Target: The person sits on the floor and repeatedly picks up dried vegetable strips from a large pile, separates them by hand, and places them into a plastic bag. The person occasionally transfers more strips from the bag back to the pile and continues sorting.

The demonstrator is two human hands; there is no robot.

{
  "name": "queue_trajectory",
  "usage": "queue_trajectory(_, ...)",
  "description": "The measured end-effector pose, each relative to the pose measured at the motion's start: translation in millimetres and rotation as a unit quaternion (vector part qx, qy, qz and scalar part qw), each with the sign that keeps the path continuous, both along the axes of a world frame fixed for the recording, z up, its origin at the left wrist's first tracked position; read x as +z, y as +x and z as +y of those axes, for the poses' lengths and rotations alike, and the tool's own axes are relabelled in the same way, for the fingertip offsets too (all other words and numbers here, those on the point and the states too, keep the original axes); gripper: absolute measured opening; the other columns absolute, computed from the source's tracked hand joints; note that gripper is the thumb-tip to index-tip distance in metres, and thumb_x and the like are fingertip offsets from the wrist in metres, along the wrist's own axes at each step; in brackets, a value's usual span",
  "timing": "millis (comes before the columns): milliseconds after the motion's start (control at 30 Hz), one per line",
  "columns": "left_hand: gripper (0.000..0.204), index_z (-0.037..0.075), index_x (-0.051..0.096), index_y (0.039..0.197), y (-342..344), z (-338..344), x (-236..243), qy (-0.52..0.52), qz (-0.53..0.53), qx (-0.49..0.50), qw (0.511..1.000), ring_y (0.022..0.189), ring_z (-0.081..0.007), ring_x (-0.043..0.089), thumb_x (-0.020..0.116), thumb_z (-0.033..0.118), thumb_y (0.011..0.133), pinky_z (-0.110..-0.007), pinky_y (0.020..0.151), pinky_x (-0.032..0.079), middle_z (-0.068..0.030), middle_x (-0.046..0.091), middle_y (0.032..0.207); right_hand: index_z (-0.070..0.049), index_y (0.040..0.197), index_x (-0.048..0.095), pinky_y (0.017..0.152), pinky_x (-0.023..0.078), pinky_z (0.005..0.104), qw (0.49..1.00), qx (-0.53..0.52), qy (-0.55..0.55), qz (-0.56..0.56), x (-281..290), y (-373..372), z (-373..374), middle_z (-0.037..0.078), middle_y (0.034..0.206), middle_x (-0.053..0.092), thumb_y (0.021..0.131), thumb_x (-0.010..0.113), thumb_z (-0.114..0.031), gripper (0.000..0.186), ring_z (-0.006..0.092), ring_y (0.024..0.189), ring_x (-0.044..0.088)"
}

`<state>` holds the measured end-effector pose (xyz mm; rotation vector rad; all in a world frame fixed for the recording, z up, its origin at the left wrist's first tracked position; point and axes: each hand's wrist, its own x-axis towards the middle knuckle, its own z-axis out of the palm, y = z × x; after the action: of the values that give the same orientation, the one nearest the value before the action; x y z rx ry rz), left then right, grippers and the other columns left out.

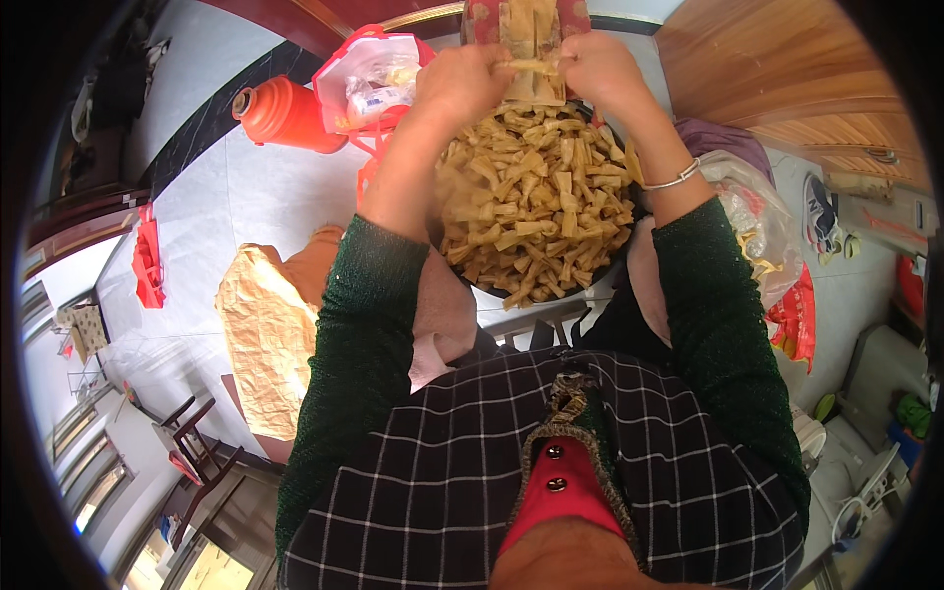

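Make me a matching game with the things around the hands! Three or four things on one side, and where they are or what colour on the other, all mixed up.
Things:
1. thermos jug
2. bangle
3. knotted strips
4. red bag

Matches:
A. heaped in the dark basin
B. orange, lying on the floor
C. on the right wrist
D. open, packets inside

Pairs: 1-B, 2-C, 3-A, 4-D

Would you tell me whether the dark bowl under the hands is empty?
No, the bowl is heaped with tan knotted strips, and both the left hand and the right hand pinch one strip above it.
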<state>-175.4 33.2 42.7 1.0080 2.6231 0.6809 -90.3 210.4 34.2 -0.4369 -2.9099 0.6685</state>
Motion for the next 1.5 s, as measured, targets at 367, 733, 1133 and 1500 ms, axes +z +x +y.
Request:
queue_trajectory(367,0.03,0.019,0.072,0.106,25,-3,10,0.008,0.054,0.086,0.995,0.087,-0.0335,0.066,0.065,0.037,0.083,-0.044,0.079,0.052,-0.0152,0.07,0.086,-0.005,0.081,0.069,0.068,0.052,0.0479,0.991,-0.07,0.09,0.07,13,3,-24,0.019,0.076,0.067,0.08,0.055,-0.017,0.018,0.0378,0.076,0.066)
queue_trajectory(733,0.05,0.005,0.062,0.12,52,-11,14,0.22,-0.197,0.013,0.955,0.076,-0.0275,0.065,0.037,0.045,0.101,-0.037,0.072,0.051,-0.0127,0.065,0.079,-0.006,0.088,0.065,0.04,0.03,0.0169,0.752,0.005,-0.659,0.004,22,27,-40,-0.004,0.062,0.052,0.097,0.055,-0.022,0.021,0.0019,0.046,0.039)
queue_trajectory(1133,0.043,0.007,0.049,0.082,7,-41,40,0.724,-0.336,0.091,0.596,0.052,-0.0116,0.038,0.03,0.038,0.104,-0.022,0.054,0.034,0.0026,0.036,0.057,0.001,0.095,0.061,0.044,0.028,0.0172,0.725,0.146,-0.672,-0.048,49,42,-55,-0.006,0.064,0.043,0.099,0.05,-0.021,0.024,0.0008,0.051,0.034)
queue_trajectory(1500,0.027,-0.002,0.065,0.109,65,-6,20,0.452,-0.038,0.022,0.891,0.104,-0.0182,0.057,0.049,0.005,0.088,-0.029,0.087,0.049,-0.0124,0.055,0.118,0.002,0.097,0.059,0.049,0.041,0.0288,0.932,0.122,-0.229,0.253,29,38,-66,-0.001,0.065,0.056,0.09,0.062,-0.019,0.022,0.0122,0.053,0.052)
